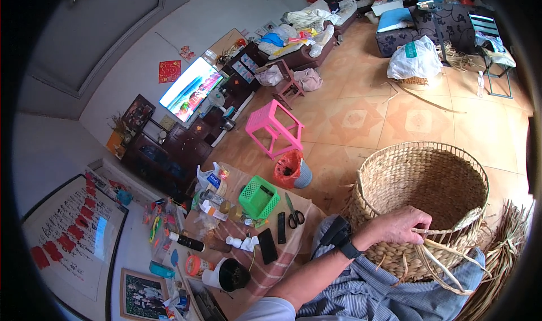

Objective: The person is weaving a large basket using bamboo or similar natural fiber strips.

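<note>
1. At the near rim of the basket [432, 182], left hand [402, 225]: fingers curled closed, pinching straw [437, 263]. Right hand out of view; can't tell its grip.
2. Basket sits on the lap [361, 290].
3. Risk: uneven pull could tip it; slack pinch could loosen straw.

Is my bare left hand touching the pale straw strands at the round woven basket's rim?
Touching: the head view shows the bare left hand pinching the pale straw strands at the rim of the round woven basket.

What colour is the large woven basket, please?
The woven basket is tan, best seen in head view.
</note>
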`<state>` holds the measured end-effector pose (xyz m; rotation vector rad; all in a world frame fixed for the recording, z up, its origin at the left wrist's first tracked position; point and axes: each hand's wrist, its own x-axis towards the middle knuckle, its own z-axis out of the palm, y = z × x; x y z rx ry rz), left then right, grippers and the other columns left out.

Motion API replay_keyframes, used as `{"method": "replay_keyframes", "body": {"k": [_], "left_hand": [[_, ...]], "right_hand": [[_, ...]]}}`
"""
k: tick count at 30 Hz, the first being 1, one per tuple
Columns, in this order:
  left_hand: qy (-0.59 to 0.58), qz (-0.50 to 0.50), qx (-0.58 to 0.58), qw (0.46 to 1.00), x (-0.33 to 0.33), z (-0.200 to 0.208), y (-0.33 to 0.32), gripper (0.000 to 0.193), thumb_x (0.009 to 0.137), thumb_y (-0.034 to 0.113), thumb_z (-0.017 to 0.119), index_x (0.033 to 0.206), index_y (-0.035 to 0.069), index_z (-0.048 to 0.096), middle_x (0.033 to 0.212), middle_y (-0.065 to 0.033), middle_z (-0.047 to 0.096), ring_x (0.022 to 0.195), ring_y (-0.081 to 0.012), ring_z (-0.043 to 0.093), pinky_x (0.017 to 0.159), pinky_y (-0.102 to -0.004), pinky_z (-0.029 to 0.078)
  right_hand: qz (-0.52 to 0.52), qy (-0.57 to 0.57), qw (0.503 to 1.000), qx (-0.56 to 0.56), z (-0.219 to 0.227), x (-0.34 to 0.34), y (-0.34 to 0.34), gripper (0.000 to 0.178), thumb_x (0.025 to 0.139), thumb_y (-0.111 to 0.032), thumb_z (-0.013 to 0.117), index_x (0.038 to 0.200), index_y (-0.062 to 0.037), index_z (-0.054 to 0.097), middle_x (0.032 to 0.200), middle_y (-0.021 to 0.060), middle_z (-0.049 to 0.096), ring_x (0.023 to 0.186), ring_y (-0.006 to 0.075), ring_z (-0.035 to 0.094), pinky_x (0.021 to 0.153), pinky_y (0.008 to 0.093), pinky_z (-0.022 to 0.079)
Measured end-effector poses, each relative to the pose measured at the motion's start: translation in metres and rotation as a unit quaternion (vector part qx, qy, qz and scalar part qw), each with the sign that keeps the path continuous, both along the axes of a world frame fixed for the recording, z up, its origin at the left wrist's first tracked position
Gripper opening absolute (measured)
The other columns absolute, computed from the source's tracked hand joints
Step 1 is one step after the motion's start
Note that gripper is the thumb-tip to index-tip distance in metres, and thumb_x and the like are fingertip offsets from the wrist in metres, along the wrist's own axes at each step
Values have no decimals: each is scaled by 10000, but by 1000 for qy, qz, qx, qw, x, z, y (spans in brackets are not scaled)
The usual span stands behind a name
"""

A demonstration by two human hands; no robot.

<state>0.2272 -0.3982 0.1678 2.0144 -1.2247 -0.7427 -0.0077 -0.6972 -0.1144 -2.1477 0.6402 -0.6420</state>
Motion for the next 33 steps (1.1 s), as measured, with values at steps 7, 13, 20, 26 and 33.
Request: {"method": "replay_keyframes", "body": {"k": [7, 13, 20, 26, 33], "left_hand": [[19, -4, 9, 1000, 2, 3, 0, 292, 769, 159, 804, 882, -16, 598, 814, -158, 639, 806, -300, 640, 710, -442, 474], [13, -10, 1, 1000, 0, 3, -6, 292, 764, 155, 802, 887, -18, 603, 815, -160, 640, 810, -300, 641, 713, -438, 480], [18, 1, -9, 1000, 2, -1, 4, 285, 751, 149, 799, 882, -20, 612, 819, -171, 640, 817, -333, 643, 724, -444, 487], [7, -1, -5, 1000, 0, -1, -2, 268, 753, 129, 792, 869, -25, 606, 835, -164, 637, 837, -341, 639, 739, -444, 485], [38, 8, 18, 999, -2, 12, -5, 266, 758, 108, 788, 862, -28, 586, 839, -156, 619, 840, -339, 624, 755, -440, 478]], "right_hand": [[-26, -7, 999, -28, -8, 9, 12, 334, 975, -138, 648, 1273, 11, 617, 1168, 158, 657, 1082, 280, 624, 961, 388, 512], [-50, -14, 996, -66, 12, 10, 11, 352, 981, -142, 639, 1296, 14, 620, 1190, 168, 665, 1104, 295, 628, 980, 398, 513], [10, -2, 1000, 0, 47, 31, 41, 350, 999, -199, 617, 1283, 6, 622, 1195, 176, 660, 1088, 299, 631, 964, 396, 517], [16, 10, 998, 65, 26, 29, 49, 346, 1001, -204, 615, 1278, 3, 627, 1182, 171, 665, 1072, 293, 636, 956, 394, 521], [21, 22, 990, 139, 0, 24, 62, 341, 1004, -210, 611, 1272, -1, 633, 1166, 165, 671, 1053, 285, 642, 946, 391, 526]]}}
